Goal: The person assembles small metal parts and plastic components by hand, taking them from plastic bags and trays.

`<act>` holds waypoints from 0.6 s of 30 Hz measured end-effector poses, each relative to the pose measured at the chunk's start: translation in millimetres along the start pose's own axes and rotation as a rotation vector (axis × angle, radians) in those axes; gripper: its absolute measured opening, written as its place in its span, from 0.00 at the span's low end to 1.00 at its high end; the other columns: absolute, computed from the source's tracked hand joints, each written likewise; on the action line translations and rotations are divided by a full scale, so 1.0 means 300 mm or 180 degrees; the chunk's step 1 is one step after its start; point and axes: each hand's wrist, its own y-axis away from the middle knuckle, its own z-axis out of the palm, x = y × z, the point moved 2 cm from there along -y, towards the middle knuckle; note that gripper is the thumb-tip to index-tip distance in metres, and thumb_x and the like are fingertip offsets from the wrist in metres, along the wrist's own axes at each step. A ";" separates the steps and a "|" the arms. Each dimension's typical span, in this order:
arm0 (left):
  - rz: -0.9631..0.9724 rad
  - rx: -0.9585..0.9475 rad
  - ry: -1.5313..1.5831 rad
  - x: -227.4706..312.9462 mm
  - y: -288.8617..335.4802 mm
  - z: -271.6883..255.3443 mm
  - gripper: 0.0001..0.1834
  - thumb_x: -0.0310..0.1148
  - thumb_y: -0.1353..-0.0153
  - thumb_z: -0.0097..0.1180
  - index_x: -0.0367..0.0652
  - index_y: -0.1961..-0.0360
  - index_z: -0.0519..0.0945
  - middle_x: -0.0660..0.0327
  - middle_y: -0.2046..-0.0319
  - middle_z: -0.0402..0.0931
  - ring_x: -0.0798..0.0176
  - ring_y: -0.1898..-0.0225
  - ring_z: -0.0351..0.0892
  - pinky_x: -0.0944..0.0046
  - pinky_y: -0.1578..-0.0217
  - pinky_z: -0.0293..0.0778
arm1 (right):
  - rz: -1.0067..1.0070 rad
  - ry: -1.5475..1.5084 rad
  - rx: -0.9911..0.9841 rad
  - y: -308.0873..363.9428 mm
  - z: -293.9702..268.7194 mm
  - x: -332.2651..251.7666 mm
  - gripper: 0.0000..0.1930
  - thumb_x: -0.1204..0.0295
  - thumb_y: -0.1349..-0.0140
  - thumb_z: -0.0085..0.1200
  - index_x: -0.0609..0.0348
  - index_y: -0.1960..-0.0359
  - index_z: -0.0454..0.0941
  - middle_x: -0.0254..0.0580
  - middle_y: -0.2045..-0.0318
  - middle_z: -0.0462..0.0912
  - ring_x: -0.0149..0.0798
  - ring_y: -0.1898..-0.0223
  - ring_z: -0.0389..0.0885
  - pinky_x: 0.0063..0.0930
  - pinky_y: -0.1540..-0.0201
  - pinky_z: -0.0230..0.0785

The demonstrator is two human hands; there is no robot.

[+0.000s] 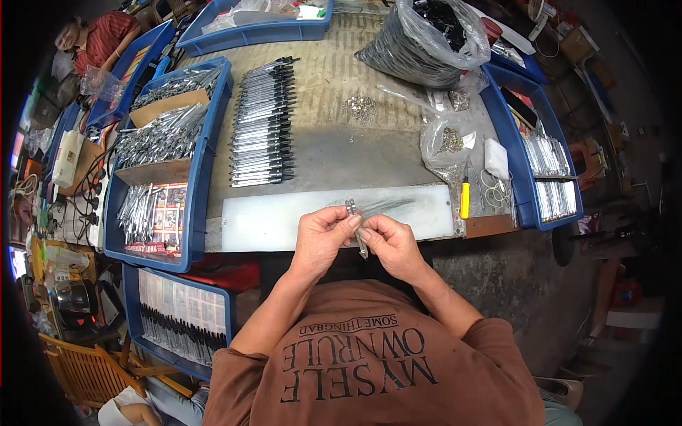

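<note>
Both hands, left hand point(321, 234) and right hand point(389, 240), pinching small metal part point(357, 228) mid-frame over table edge point(213, 245); loose pinch, could drop into lap.

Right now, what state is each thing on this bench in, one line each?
Left hand: closed, pinching the small metal piece.
Right hand: closed on the same piece from below.
Small metal piece: held upright above the white board.
Row of pens: laid side by side, flat.
Large plastic bag: open at the top, full of dark parts.
Yellow-handled tool: lying flat, untouched.
Left blue tray: holds silver parts.
</note>
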 end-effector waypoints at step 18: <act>-0.0029 -0.0030 -0.0015 -0.007 -0.004 -0.001 0.07 0.28 0.47 0.55 0.34 0.69 0.78 0.66 0.79 0.73 0.77 0.79 0.67 0.77 0.78 0.65 | -0.0025 0.0137 0.0025 -0.005 0.001 0.007 0.06 0.73 0.44 0.47 0.65 0.72 0.71 0.37 0.83 0.73 0.25 0.79 0.68 0.21 0.77 0.62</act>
